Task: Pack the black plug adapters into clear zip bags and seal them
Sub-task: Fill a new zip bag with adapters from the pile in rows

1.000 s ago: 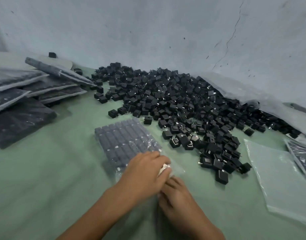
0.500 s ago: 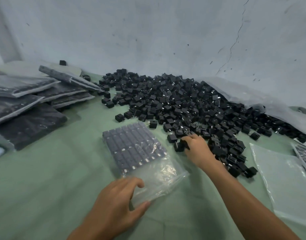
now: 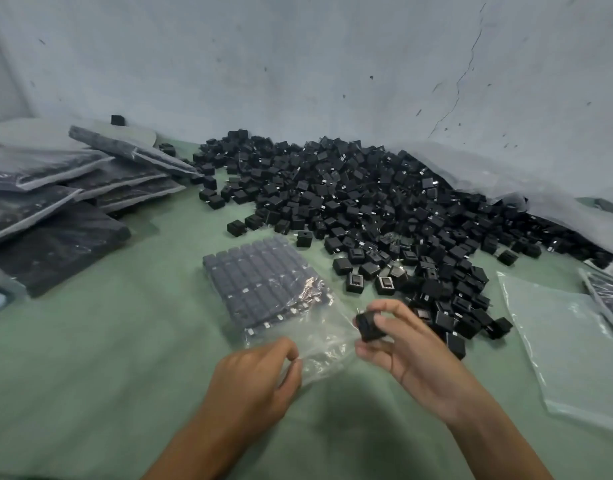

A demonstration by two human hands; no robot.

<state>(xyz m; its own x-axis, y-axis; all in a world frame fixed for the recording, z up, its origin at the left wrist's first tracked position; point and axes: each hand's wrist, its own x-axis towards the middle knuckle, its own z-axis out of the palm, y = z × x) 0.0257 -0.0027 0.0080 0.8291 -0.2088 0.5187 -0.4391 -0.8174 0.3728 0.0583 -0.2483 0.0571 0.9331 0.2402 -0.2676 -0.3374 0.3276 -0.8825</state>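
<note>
A clear zip bag point(image 3: 319, 334) lies on the green table, its far part filled with neat rows of black plug adapters point(image 3: 263, 285). My left hand point(image 3: 260, 379) pinches the bag's open near edge between thumb and fingers. Just right of the bag's mouth, my right hand point(image 3: 402, 348) holds one black adapter point(image 3: 367, 325) in its fingertips. A large heap of loose black adapters point(image 3: 367, 209) spreads across the table behind and to the right.
Filled bags point(image 3: 73, 188) are stacked at the left. An empty clear bag point(image 3: 572, 344) lies flat at the right, another filled bag's edge point(image 3: 610, 292) beyond it. A big plastic sheet point(image 3: 506, 178) lines the grey wall behind the heap.
My right hand went to the heap, picked up an adapter and came back to the bag's mouth. My left hand shifted to pinch the bag's open edge.
</note>
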